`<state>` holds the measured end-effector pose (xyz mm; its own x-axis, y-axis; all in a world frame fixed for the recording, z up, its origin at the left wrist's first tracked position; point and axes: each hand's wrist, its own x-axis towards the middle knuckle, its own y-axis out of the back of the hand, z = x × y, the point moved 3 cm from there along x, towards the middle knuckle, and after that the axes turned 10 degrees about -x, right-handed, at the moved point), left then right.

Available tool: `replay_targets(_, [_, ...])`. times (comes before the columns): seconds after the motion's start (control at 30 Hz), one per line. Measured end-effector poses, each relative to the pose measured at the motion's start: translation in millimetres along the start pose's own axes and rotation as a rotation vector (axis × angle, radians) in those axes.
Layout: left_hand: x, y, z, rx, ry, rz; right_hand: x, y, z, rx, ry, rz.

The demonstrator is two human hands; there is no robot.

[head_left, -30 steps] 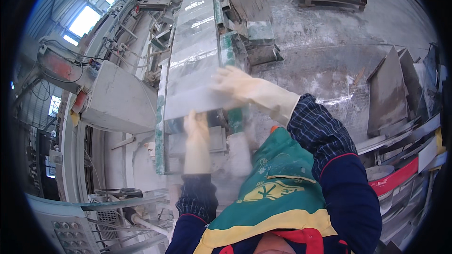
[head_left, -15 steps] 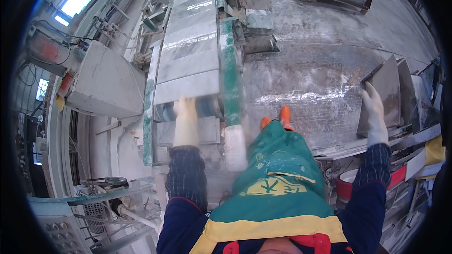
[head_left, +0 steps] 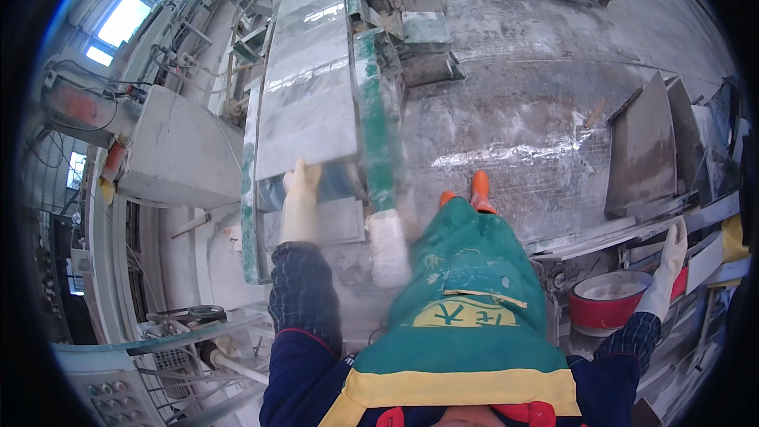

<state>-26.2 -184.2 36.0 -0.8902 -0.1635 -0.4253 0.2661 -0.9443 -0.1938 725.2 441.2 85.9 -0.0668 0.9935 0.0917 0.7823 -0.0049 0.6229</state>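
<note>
The left hand, in a pale work glove, lies flat with fingers stretched out against the near edge of a long grey stone slab, pressing on it rather than gripping. The slab rests lengthwise on the green-framed table of a cutting machine, running away from the person. The right hand, also gloved, reaches far out to the side with fingers open, touching the edge of dusty stone plates leaning in a rack. Just below that hand stands a red bucket with pale contents. A green apron hangs in front, orange boots showing on the wet floor.
</note>
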Motion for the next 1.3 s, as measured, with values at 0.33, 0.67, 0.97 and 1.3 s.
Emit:
replay_targets(0.33, [36,23,-13,-0.342,0.211,-0.041,2,64,33,-0.816,0.242,0.555])
replay_targets(0.67, [-102,-33,10,0.036,-0.617,-0.137,-11,92,86,-1.181,-0.327,0.477])
replay_targets(0.97, [-148,-172,-16,0.93,-1.325,-0.883,-36,81,51,-1.126,-0.303,0.466])
replay_targets(1.3, [-106,-178,-64,1.207,-1.207,-0.708,-32,78,-15,-1.085,-0.377,0.664])
